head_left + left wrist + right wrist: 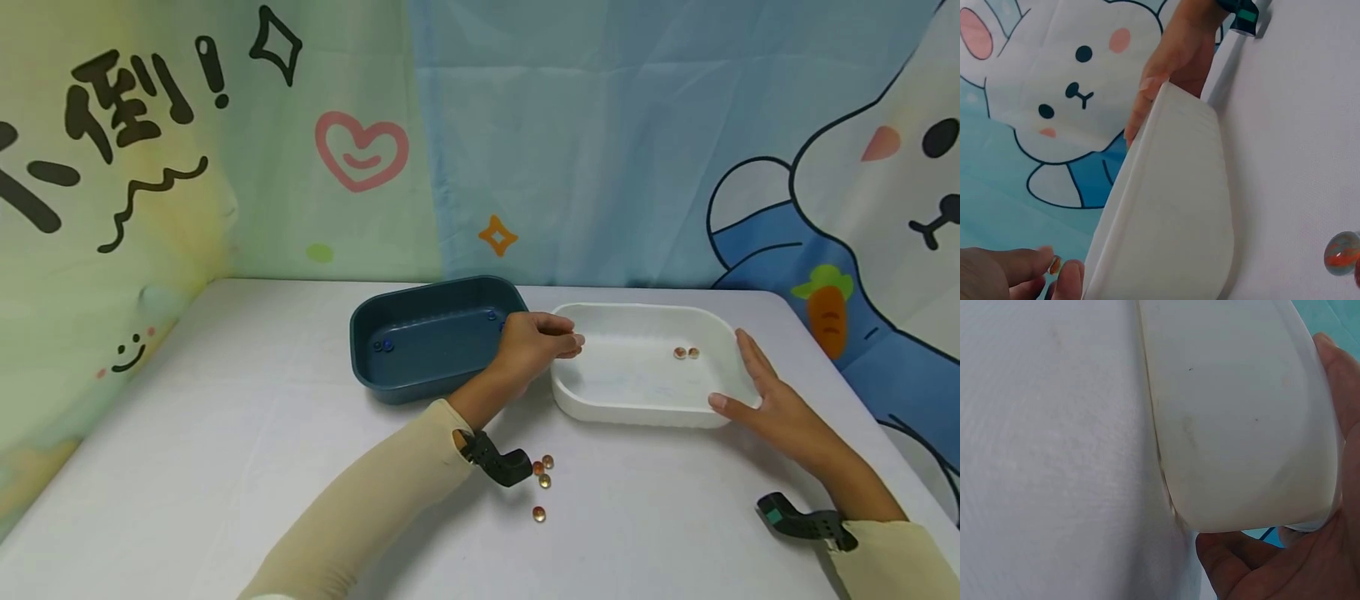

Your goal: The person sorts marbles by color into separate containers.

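Between thumb and fingertips, my left hand [534, 340] pinches an orange glass marble [1054, 265], over the left rim of a white tray [637, 414]. Its wrist is close to the right end of a dark blue tray [408, 389]. My right hand [772, 398] holds the white tray by its right end, thumb at the front rim and fingers along the far side. Inside that tray lie two orange marbles [679, 353]. The right wrist view is largely filled by the tray's pale outer wall [1241, 425].
Several orange marbles [545, 481] lie loose on the white table [225, 467] in front of the trays. Blue marbles [387, 345] are spread inside the dark tray. A printed cloth [600, 150] hangs right behind the table's back edge.
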